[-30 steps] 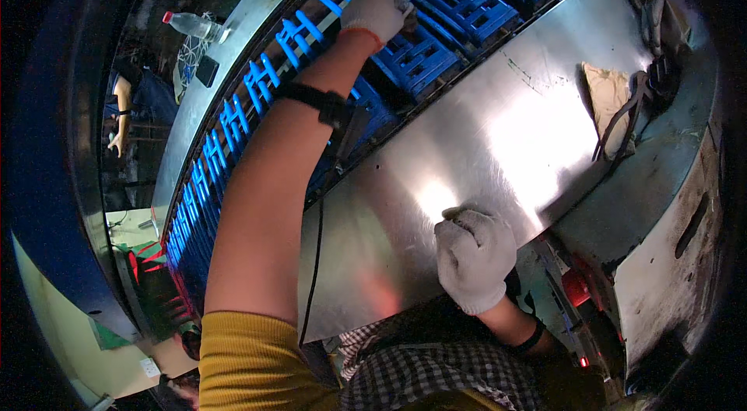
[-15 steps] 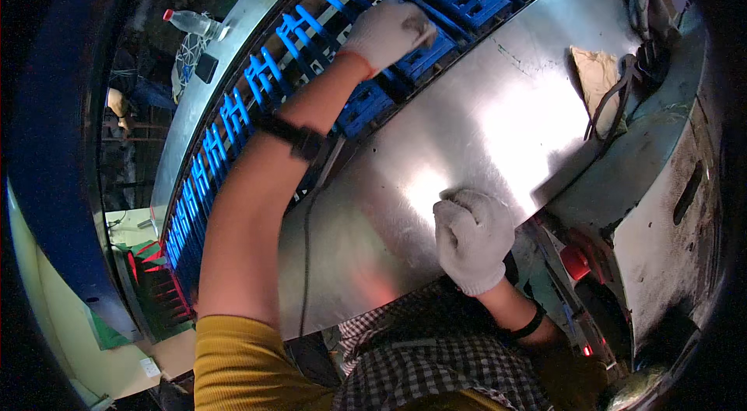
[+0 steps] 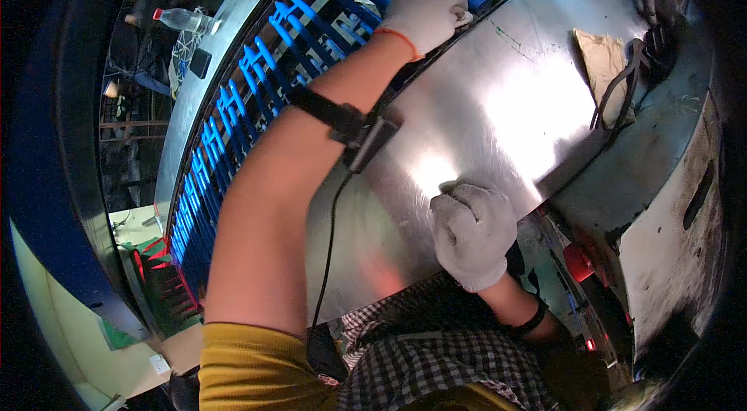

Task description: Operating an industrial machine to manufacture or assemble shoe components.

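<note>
Through the head camera I see the gloved left hand (image 3: 426,15) over the row of blue slotted parts (image 3: 254,62), at the side nearer the person. Its fingers curl downward by the edge of the row; its grip looks narrow, but I cannot tell whether it holds one of the parts. The row runs in a long curve from the lower left to the top of my view, just beyond the shiny metal bench (image 3: 366,236). On the left wrist I make out a black strap (image 3: 315,106) carrying a dark device (image 3: 375,145), with a thin cable (image 3: 332,232) running from it toward the body. The gloved right hand (image 3: 473,236) is well apart from the row, at the bench's near edge, its grip closed in a loose fist; I cannot see inside it. At the right I find a tan piece of paper or cloth (image 3: 601,61) with dark straps (image 3: 618,96) beside it. Past the row's far side I can see a clear bottle (image 3: 185,19) with a red cap and, near it, a small dark box (image 3: 200,62).
</note>
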A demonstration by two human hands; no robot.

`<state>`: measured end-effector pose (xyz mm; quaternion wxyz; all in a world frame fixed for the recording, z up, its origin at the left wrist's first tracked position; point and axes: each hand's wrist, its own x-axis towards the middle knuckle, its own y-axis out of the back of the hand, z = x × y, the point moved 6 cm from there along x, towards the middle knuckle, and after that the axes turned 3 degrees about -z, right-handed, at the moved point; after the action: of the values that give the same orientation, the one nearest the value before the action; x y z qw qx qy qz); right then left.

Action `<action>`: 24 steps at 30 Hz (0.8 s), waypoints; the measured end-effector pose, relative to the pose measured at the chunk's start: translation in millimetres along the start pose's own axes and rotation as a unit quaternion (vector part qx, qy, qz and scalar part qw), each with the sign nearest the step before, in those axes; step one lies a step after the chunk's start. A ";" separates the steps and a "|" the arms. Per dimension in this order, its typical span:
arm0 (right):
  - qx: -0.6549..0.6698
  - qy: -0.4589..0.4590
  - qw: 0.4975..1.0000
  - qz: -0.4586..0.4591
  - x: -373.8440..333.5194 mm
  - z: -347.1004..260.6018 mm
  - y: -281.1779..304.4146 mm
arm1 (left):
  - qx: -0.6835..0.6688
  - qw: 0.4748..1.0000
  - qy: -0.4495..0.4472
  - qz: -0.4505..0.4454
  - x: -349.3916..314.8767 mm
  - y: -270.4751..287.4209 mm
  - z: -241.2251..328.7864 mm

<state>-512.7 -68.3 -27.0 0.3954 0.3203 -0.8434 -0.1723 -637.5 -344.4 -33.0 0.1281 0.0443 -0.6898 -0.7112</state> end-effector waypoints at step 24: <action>-0.007 -0.025 0.999 -0.023 3.1 0.0 1.8 | -0.126 0.988 0.086 -0.022 -85.0 12.3 -11.2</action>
<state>-515.0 -69.1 -24.3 0.3722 0.3322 -0.8445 -0.1950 -551.5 -334.8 -31.0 0.1761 0.1036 -0.5801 -0.7885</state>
